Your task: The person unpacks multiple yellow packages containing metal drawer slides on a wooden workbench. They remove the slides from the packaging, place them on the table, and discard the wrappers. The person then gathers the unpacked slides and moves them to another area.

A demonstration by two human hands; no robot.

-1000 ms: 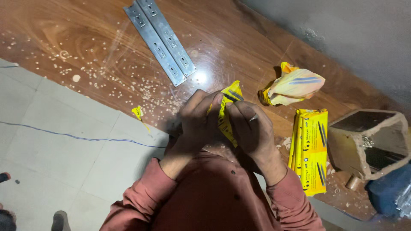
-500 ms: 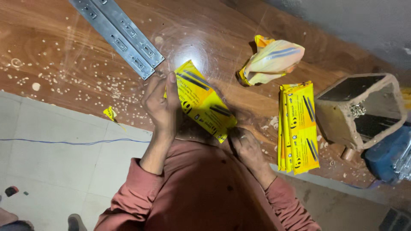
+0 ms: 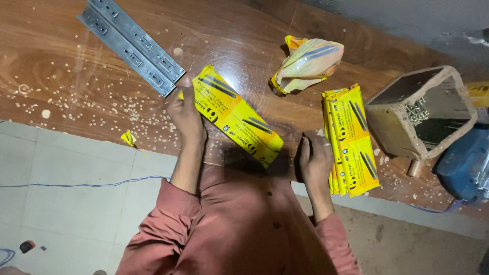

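A long yellow packet (image 3: 237, 117) with black markings lies slanted on the brown wooden table (image 3: 61, 66). My left hand (image 3: 186, 116) grips its upper left end, thumb beside the packet. My right hand (image 3: 316, 159) rests flat on the table's near edge with nothing in it. Its fingers touch the left side of a stack of the same yellow packets (image 3: 351, 137). The lower right end of the slanted packet lies a little left of my right hand.
Two grey metal drawer slides (image 3: 132, 46) lie at the far left. A crumpled yellow wrapper (image 3: 305, 63) sits behind the stack. A worn box holding screws (image 3: 420, 114) and a blue object (image 3: 466, 163) stand at right. Wood chips and a yellow scrap (image 3: 127, 137) litter the table; a blue wire (image 3: 76, 184) crosses the tiled floor.
Both hands held the packet close together a second ago. The packet now lies lower on the table in my left hand alone, and my right hand has moved right to the stack.
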